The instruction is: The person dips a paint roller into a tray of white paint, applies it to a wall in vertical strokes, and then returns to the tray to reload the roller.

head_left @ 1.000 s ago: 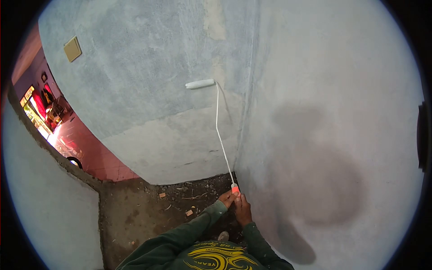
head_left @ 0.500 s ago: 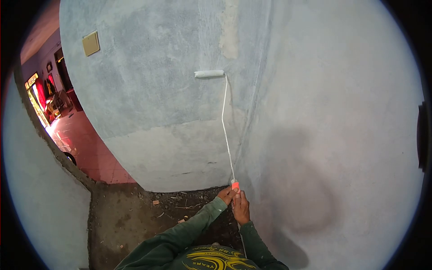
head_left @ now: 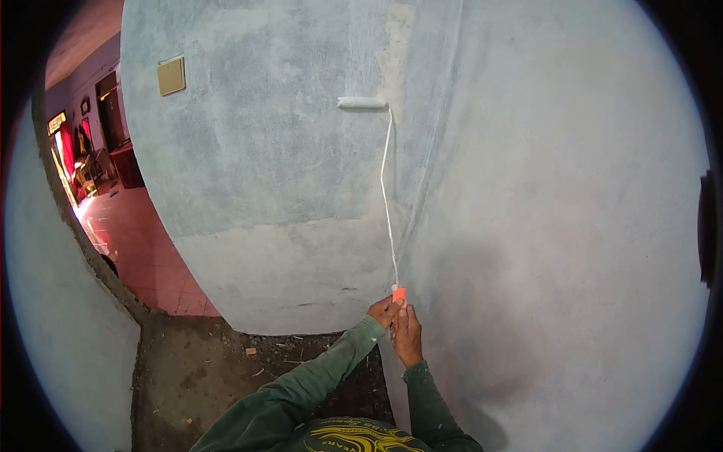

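Note:
A paint roller (head_left: 362, 103) with a white sleeve lies against the bluish-grey wall (head_left: 248, 151), its long white rod running down to an orange handle (head_left: 399, 294). My left hand (head_left: 385, 310) is closed around the upper part of that handle. Just below and to the right, my right hand (head_left: 407, 337) also grips it. Both hands are close together, in front of the corner where two walls meet. Part of the handle is hidden by my fingers. Near the roller, a paler unpainted strip (head_left: 395, 56) runs up the wall.
A beige switch plate (head_left: 172, 76) sits on the wall at upper left. To the right stands a pale side wall (head_left: 572, 166). Rubble lies along the bare dirt floor (head_left: 188, 369). Through the opening at left, a room with a red tiled floor (head_left: 151, 248) shows.
The roller has moved a little up the wall, and both hands have risen with the handle. The view has shifted slightly, so the switch plate appears further right.

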